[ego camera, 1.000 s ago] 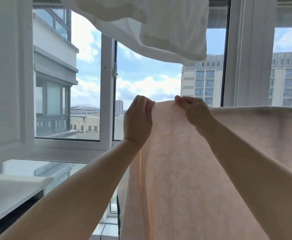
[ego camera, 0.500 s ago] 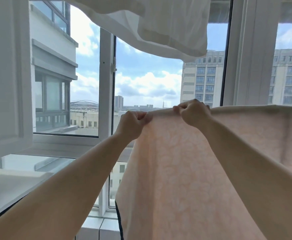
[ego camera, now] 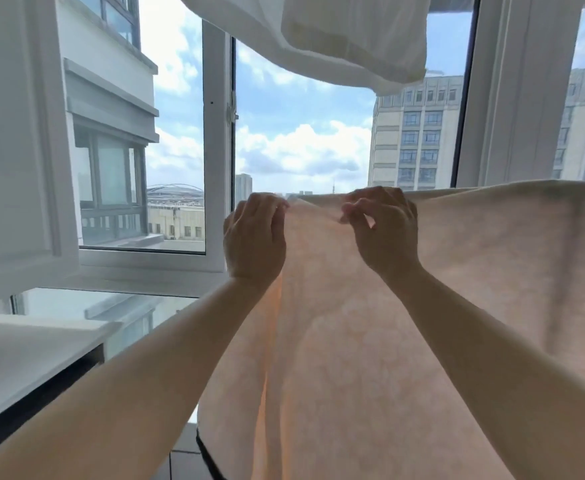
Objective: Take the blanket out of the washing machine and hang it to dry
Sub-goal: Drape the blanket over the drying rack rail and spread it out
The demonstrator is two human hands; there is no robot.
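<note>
Pale peach, faintly patterned fabric blanket (ego camera: 370, 323) hangs draped, top edge level, spreading right, left edge falling straight.

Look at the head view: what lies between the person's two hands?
Only the top edge of the peach blanket, a short sagging stretch running from the left hand to the right hand; sky and far buildings show above it.

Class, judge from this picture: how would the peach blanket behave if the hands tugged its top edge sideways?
The blanket looks floppy: it drapes in long folds below its top edge. It seems fairly thin, since light glows through it. A sideways tug by the left hand and right hand would probably bunch it rather than slide it stiffly.
</note>
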